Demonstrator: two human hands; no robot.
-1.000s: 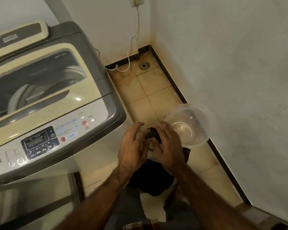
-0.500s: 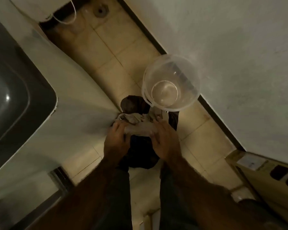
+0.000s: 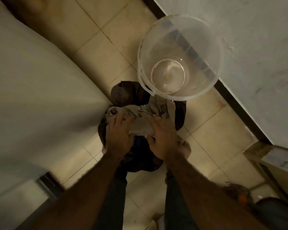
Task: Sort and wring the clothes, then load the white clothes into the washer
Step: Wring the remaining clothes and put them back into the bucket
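A pale, whitish garment point(image 3: 140, 124) lies bunched on top of a heap of dark clothes point(image 3: 128, 95) on the tiled floor. My left hand point(image 3: 118, 136) grips the pale garment at its left end. My right hand point(image 3: 162, 138) grips its right end, thumb curled under the cloth. The cream side of the washer point(image 3: 32, 105) fills the left of the view, its corner touching the heap. The washer's lid and opening are out of view.
A clear plastic bucket point(image 3: 211, 77) with a little water stands just beyond the heap, against the white wall point(image 3: 256, 47). A cardboard box point(image 3: 273, 161) sits at the right by the wall. My bare foot point(image 3: 184, 146) and dark trouser legs are below the heap.
The view has tipped down from the washer's top to the floor. Both hands went from hovering over the heap to gripping the pale garment.
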